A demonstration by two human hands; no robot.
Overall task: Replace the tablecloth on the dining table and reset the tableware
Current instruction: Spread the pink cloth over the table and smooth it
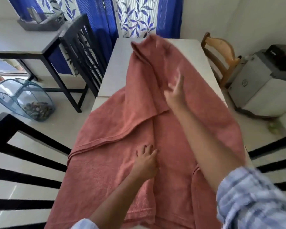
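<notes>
A salmon-pink tablecloth (106,162) lies partly unfolded and rumpled along the long white dining table (116,70). Folded layers overlap at its left and centre, and its far end is bunched near the curtains. My left hand (145,162) rests on the cloth near the table's front, fingers spread. My right hand (175,91) reaches farther out over the middle of the cloth, blurred, fingers loosely extended; whether it pinches the fabric is unclear. No tableware is on the table.
Black slatted chairs stand at the near left (15,162), far left (82,52) and near right (271,156). A wooden chair (220,53) and a grey printer (261,83) are at the right. A side table with a tray (40,22) and a mesh basket (25,100) are on the left.
</notes>
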